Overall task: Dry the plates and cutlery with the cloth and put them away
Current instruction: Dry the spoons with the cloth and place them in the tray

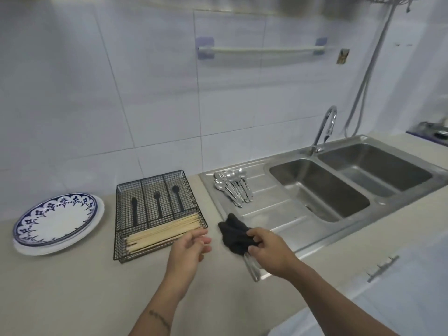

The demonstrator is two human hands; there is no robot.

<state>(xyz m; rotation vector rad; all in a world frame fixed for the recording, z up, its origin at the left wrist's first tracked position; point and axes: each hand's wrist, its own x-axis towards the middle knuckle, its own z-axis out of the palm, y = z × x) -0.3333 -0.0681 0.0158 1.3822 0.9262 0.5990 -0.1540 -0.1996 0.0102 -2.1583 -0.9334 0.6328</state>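
While R hand [269, 251] grips cloth [236, 238] w/ cutlery | L hand [189, 248] loose, empty, just beside.

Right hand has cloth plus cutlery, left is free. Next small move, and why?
Probably bring the left hand, open and idle beside the wire tray, across to take the metal handles sticking out below the dark cloth that the right hand grips. Then the piece can be wiped through and placed in the tray; more spoons wait on the drainboard.

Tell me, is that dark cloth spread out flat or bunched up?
Bunched up. The dark cloth is crumpled in the right hand, wrapped around metal cutlery handles that stick out below it.
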